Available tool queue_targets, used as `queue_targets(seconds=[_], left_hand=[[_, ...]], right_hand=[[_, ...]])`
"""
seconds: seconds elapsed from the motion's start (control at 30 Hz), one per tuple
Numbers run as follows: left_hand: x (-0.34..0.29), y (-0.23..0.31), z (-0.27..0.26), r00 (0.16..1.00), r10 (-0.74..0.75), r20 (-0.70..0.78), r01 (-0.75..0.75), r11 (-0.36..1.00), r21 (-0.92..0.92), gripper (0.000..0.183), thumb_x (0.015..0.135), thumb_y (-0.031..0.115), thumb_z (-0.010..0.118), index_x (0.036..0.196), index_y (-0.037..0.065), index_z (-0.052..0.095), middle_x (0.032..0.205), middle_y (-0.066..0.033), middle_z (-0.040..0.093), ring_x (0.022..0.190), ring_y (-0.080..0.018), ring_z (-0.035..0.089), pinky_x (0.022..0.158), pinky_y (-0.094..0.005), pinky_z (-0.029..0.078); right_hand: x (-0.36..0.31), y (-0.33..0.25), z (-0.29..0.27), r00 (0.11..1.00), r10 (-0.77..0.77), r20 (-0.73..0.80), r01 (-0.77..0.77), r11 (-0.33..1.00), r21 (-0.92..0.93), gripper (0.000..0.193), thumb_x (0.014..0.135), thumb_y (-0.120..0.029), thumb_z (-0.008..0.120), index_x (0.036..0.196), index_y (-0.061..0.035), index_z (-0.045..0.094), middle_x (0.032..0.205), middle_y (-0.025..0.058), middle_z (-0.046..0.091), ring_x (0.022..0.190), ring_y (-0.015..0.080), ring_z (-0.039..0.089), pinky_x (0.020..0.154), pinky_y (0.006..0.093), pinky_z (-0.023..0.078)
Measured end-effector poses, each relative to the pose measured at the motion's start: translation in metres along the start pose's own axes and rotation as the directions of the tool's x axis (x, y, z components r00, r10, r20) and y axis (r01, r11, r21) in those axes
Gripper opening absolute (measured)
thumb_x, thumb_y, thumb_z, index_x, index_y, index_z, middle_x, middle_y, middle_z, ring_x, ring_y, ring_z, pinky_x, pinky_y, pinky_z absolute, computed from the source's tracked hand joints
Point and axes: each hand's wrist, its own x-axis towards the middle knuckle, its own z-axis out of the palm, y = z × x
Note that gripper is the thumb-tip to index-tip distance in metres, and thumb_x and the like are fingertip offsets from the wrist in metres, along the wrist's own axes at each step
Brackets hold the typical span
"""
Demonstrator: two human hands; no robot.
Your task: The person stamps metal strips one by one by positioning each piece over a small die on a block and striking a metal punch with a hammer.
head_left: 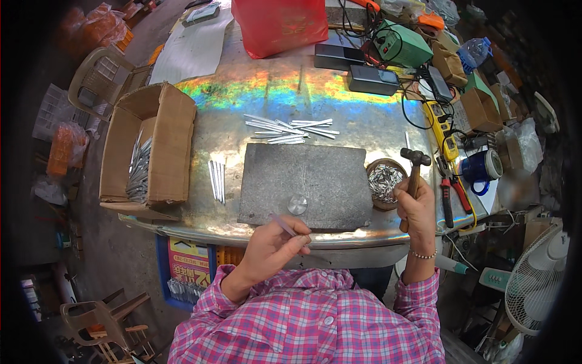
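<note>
By the rough grey rectangular slab's [303,173] front edge, the left hand [271,246] pinched a slim greyish rod [282,224], slanting away leftward, blurred, its near end hidden. Right of the slab, the right hand [417,209] wrapped its fingers round a dark-headed, wooden-handled hammer [417,158], head pointing away, mid-handle covered.

Pink plaid shirt [297,327], beaded bracelet [422,255]

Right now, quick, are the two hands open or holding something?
Left hand: closed, holding a slender greyish metal-looking rod.
Right hand: closed, holding a wooden-handled, dark metal-headed hammer.
</note>
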Motion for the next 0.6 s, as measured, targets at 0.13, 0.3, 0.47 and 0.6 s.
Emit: queue_targets(seconds=[0.13,0.3,0.47,0.6], left_hand=[[0.002,-0.002,0.001,0.999,-0.039,0.002,0.039,0.994,-0.097,0.019,0.093,0.003,0.055,0.11,-0.004,0.053,0.095,-0.0093,0.06,0.081,-0.0154,0.065,0.07,-0.0257,0.053],[0.006,-0.002,0.007,0.996,-0.087,0.021,0.089,0.986,-0.138,0.023,0.093,0.005,0.056,0.114,-0.005,0.053,0.096,-0.009,0.061,0.081,-0.0148,0.065,0.07,-0.0248,0.053],[0.007,-0.002,0.015,0.998,-0.039,-0.048,0.042,0.996,0.073,0.022,0.091,0.007,0.059,0.11,-0.004,0.06,0.095,-0.0087,0.063,0.079,-0.0123,0.064,0.068,-0.0243,0.051],[0.01,-0.002,0.015,0.998,0.058,-0.016,-0.05,0.951,0.307,0.02,0.089,0.007,0.062,0.107,-0.003,0.062,0.094,-0.0096,0.064,0.076,-0.0118,0.064,0.065,-0.026,0.05]], right_hand=[[-0.021,-0.003,0.023,0.988,0.028,0.149,-0.031,0.999,0.023,0.008,0.079,0.0,0.062,0.084,-0.0022,0.057,0.066,-0.0011,0.054,0.048,0.0027,0.042,0.041,0.0186,0.029],[-0.043,-0.003,0.043,0.937,0.023,0.348,-0.03,0.999,0.015,0.011,0.081,-0.001,0.065,0.09,-0.0003,0.058,0.073,0.0052,0.063,0.045,0.0031,0.045,0.039,0.0178,0.031],[-0.055,-0.01,0.059,0.859,0.069,0.507,-0.028,0.996,-0.088,0.015,0.084,-0.004,0.064,0.098,0.0027,0.062,0.084,0.0014,0.063,0.079,0.0061,0.057,0.068,0.0226,0.046],[-0.058,-0.008,0.073,0.844,-0.007,0.537,0.039,0.998,-0.047,0.015,0.084,-0.003,0.064,0.097,0.0029,0.06,0.085,0.0028,0.063,0.08,0.0068,0.058,0.07,0.0235,0.047]])
